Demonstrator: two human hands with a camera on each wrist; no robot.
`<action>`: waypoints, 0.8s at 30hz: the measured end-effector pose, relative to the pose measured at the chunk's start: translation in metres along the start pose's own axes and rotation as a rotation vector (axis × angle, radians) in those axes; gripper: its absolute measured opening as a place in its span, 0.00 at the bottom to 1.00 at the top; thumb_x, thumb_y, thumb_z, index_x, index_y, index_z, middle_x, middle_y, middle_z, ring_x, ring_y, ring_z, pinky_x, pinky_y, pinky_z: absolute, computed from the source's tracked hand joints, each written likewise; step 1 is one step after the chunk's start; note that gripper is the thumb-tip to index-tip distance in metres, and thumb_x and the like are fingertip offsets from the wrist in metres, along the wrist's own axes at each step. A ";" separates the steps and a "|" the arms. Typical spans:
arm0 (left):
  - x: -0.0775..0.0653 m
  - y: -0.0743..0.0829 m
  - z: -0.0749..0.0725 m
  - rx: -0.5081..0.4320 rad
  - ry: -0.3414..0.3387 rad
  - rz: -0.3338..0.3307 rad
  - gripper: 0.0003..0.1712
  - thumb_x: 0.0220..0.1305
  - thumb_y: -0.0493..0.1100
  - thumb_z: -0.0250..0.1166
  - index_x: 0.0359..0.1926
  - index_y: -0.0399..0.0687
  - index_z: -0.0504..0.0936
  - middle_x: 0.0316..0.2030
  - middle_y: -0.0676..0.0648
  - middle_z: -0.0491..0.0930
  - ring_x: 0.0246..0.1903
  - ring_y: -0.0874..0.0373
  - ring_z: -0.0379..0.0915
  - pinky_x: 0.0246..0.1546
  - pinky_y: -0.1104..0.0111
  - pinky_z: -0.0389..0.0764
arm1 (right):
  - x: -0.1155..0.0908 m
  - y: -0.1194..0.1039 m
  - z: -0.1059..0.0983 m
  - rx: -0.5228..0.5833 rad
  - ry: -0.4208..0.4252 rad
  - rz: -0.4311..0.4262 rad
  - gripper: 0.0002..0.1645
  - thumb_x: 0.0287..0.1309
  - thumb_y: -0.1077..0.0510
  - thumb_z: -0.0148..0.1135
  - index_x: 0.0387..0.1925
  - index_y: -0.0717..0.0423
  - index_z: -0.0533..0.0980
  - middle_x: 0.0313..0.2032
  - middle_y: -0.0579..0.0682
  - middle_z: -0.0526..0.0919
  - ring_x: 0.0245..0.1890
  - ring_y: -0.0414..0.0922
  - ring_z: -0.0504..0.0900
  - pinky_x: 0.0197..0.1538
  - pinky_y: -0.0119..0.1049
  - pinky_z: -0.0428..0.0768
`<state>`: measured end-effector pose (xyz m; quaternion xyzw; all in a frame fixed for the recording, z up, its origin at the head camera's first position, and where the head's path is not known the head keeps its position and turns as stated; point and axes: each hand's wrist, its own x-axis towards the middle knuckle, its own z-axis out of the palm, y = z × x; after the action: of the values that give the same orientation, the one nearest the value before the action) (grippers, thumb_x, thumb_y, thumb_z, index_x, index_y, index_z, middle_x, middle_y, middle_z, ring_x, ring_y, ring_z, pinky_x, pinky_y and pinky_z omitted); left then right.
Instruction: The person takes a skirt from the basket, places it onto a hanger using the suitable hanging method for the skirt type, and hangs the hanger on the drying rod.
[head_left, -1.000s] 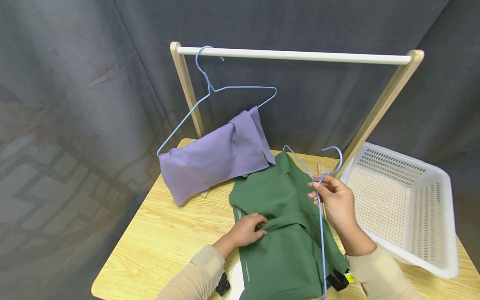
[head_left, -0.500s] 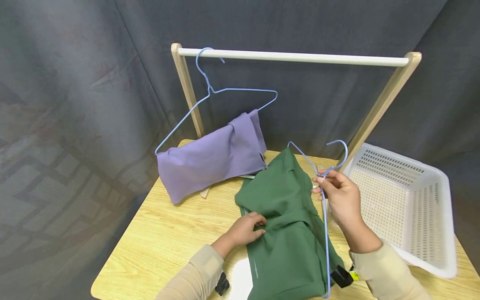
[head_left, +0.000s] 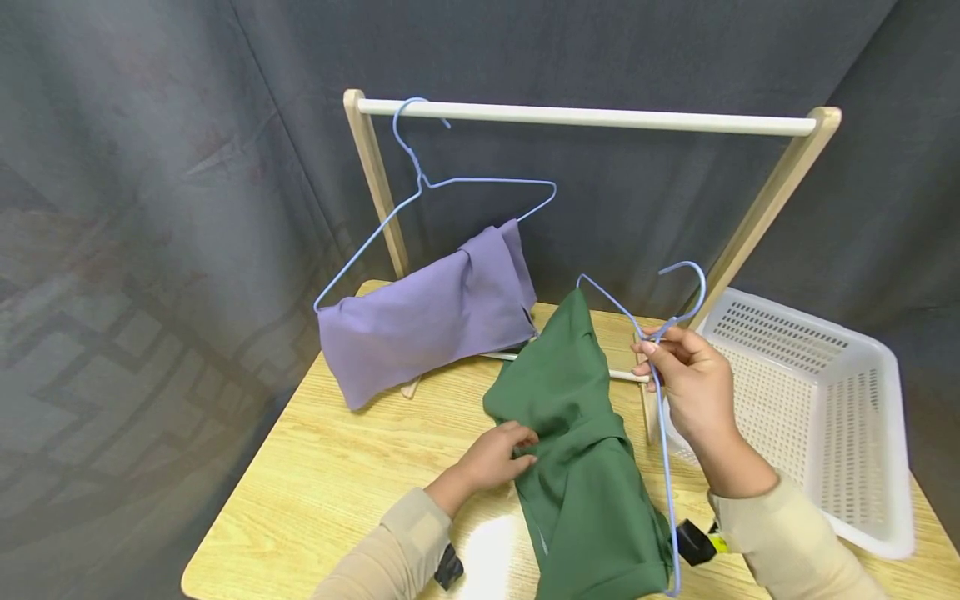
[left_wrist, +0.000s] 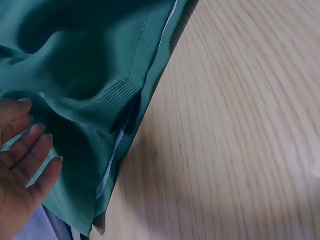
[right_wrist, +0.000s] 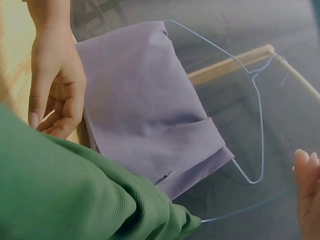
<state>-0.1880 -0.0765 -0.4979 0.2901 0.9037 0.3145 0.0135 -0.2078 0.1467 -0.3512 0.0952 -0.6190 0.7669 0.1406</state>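
My right hand (head_left: 693,383) pinches a light blue wire hanger (head_left: 666,467) just below its hook. Folded over that hanger is a green garment (head_left: 577,425), its lower part near the table. My left hand (head_left: 491,458) is at the garment's left edge with relaxed fingers; in the left wrist view the fingers (left_wrist: 30,155) are loosely spread beside the green cloth (left_wrist: 85,75). Further left, a purple garment (head_left: 427,325) hangs folded over a second blue hanger (head_left: 367,242). The right wrist view shows the green cloth (right_wrist: 65,185) in front of the purple garment (right_wrist: 145,95).
A rack with a white rail (head_left: 585,116) and wooden side posts (head_left: 772,196) stands at the back of the wooden table (head_left: 322,492). To the right sits a white perforated basket (head_left: 817,425). A dark grey curtain (head_left: 600,50) hangs behind.
My right hand has raised the hanger and moved it slightly right, and the green garment has shifted right with it. The left hand has hardly moved. The purple garment has swung slightly.
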 end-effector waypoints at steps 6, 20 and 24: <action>0.004 0.002 0.003 -0.025 0.034 -0.035 0.17 0.54 0.44 0.60 0.45 0.46 0.73 0.37 0.52 0.71 0.36 0.62 0.69 0.37 0.77 0.69 | -0.001 -0.016 0.010 -0.017 0.055 0.036 0.17 0.50 0.76 0.50 0.25 0.53 0.77 0.21 0.46 0.81 0.13 0.37 0.76 0.12 0.22 0.67; 0.027 0.010 0.005 -0.018 0.141 -0.117 0.19 0.55 0.44 0.60 0.48 0.42 0.71 0.39 0.50 0.70 0.38 0.62 0.70 0.38 0.78 0.69 | 0.000 -0.030 0.014 0.000 0.029 -0.044 0.09 0.49 0.75 0.53 0.29 0.63 0.76 0.22 0.49 0.80 0.14 0.38 0.76 0.11 0.23 0.67; 0.034 0.010 0.007 0.067 0.197 -0.120 0.20 0.55 0.46 0.60 0.47 0.42 0.72 0.39 0.50 0.71 0.38 0.61 0.69 0.37 0.75 0.70 | 0.000 -0.034 0.013 -0.021 0.027 -0.047 0.09 0.49 0.74 0.53 0.28 0.61 0.76 0.22 0.48 0.80 0.13 0.37 0.76 0.11 0.23 0.67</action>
<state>-0.2096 -0.0483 -0.4920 0.2034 0.9264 0.3100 -0.0662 -0.1970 0.1402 -0.3167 0.0978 -0.6227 0.7579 0.1683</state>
